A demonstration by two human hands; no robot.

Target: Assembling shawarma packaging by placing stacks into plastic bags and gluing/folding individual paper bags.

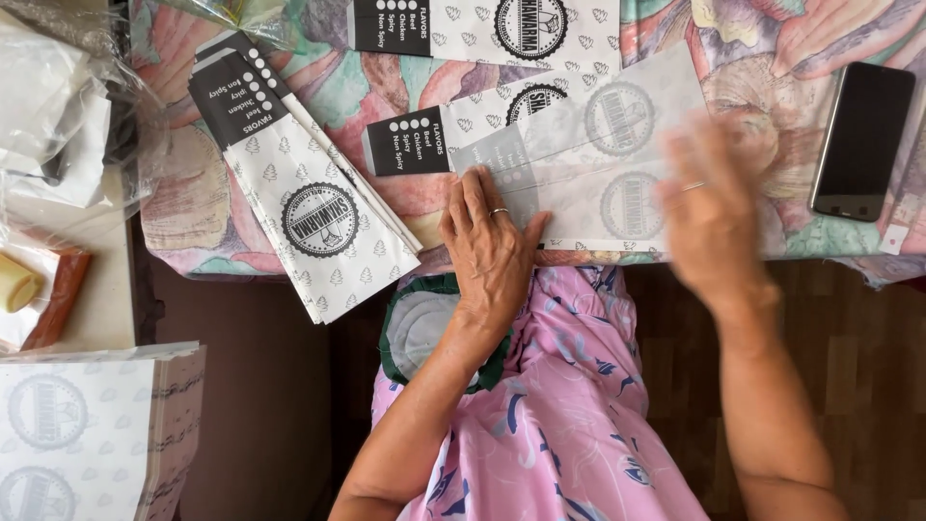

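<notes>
The flowered tablecloth (386, 82) spreads beyond my fingers. On it a thin white paper sleeve (588, 159) lies flat, its long axis running sideways, black end toward my left. My left hand (490, 253) presses it, fingers spread flat, gripping nothing. My right hand (712, 207) is blurred above it; its grip I cannot tell.

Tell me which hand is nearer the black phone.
Right. The right hand, blurred, lies on the paper sheet just left of the black phone; the left hand presses the sheet's other end, much farther away.
</notes>
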